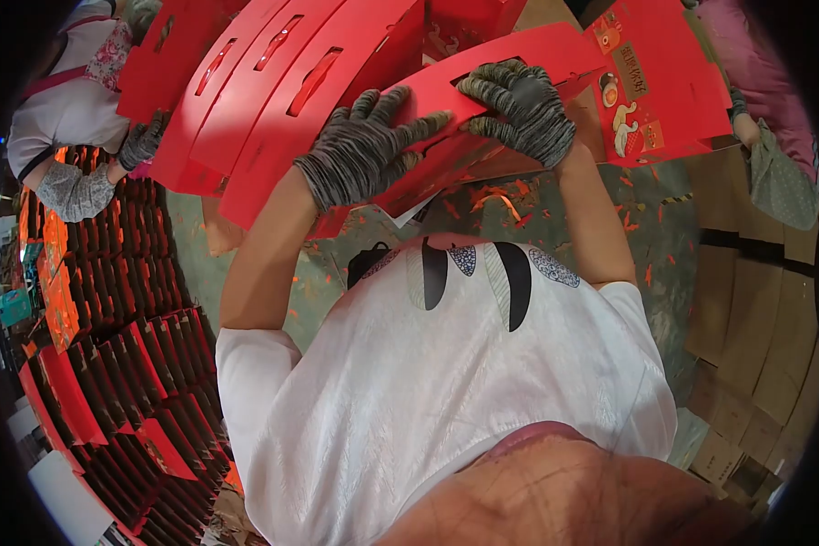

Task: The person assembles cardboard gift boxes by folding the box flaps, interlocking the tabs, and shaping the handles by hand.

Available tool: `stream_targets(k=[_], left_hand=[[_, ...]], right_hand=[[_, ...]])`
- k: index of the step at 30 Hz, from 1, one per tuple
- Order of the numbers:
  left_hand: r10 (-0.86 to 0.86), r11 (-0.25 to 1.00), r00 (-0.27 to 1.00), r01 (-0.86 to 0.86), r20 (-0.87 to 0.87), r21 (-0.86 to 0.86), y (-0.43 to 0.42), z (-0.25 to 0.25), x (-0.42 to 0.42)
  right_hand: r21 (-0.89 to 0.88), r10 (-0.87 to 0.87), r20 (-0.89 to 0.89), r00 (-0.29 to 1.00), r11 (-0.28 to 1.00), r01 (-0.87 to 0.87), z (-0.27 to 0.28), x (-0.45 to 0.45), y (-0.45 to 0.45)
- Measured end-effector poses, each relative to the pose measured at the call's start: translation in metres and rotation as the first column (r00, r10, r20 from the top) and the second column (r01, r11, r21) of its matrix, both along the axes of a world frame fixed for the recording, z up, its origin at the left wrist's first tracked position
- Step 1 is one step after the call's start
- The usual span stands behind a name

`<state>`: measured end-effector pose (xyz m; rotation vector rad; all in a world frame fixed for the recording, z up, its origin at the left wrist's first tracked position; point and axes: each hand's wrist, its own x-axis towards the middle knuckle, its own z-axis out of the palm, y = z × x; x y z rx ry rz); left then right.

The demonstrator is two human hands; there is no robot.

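Observation:
A red cardboard carry box [446, 86] with a slot in its top lies under both my hands. My left hand [362, 150], in a grey striped knit glove, rests on its left end with fingers spread and stretched out. On its top near the slot, my right hand [523, 107], in a matching glove, grips the box with bent fingers, the thumb on the near side. Just left of it stand several red boxes [287, 91] in a row, with red strap handles in their slots. What lies beneath my palms is hidden.
A printed red box [642, 86] is at the right, by a co-worker's gloved hand [737, 102]. Another co-worker's gloved hand [144, 141] touches red boxes at the left. Stacked red boxes [146, 409] fill the lower left; brown cartons [742, 318] stand right. Orange-red scraps litter the floor [660, 227].

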<state>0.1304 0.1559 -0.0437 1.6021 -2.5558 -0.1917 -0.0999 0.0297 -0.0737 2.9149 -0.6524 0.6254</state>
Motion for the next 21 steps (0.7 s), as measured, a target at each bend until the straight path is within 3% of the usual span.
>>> stream_targets(k=[2, 3, 6, 9, 14, 21], left_hand=[[0.076, 0.996, 0.973, -0.062, 0.216, -0.069, 0.011, -0.004, -0.007], [0.079, 0.997, 0.971, -0.073, 0.226, -0.035, 0.013, -0.008, -0.007], [0.094, 0.994, 0.973, -0.079, 0.212, -0.078, 0.018, -0.014, -0.010], [0.105, 0.992, 0.973, -0.088, 0.204, -0.088, 0.022, -0.012, -0.016], [0.117, 0.991, 0.975, -0.103, 0.190, -0.080, 0.025, -0.018, -0.021], [0.101, 0.995, 0.979, -0.095, 0.176, -0.043, 0.021, -0.013, -0.017]], right_hand=[[-0.029, -0.008, -0.026, 1.000, 1.000, 0.007, 0.000, -0.001, 0.008], [-0.058, -0.039, -0.042, 0.998, 0.998, 0.037, -0.001, -0.001, 0.014], [-0.094, -0.120, -0.109, 0.987, 0.989, 0.110, -0.001, -0.005, 0.032], [-0.108, -0.098, 0.005, 0.995, 0.989, 0.098, -0.012, -0.010, 0.041], [0.090, -0.084, 0.172, 0.981, 0.994, 0.069, -0.023, -0.013, 0.052], [0.190, 0.027, 0.286, 0.958, 0.978, -0.084, -0.021, -0.017, 0.046]])
